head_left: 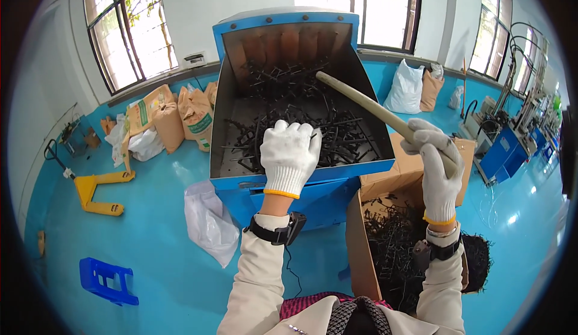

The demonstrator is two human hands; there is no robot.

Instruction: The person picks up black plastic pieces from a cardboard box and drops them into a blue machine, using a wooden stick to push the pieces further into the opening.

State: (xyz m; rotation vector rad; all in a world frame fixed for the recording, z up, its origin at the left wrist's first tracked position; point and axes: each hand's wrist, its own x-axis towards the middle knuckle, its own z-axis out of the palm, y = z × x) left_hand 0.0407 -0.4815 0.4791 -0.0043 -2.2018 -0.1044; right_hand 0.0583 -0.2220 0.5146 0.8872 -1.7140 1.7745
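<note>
My left hand [290, 155], in a white knit glove with a yellow cuff, is over the front of a blue machine's metal hopper [301, 173]. Its fingers are curled down at the thin black plastic pieces [346, 136] heaped there; what they close on is hidden. In my right hand [441, 169], gloved the same way, is a long wooden stick [367, 102]. The stick slants up and left, its far end above the hopper. Below that hand stands an open cardboard box [365, 256], with many black pieces inside.
A white sack [209, 220] lies left of the machine. Farther left are a yellow pallet jack [90, 193] and a blue plastic stool [108, 279]. Full paper sacks [168, 124] line the back wall. Another black heap [477, 262] sits right of the box; machines [506, 148] stand at far right.
</note>
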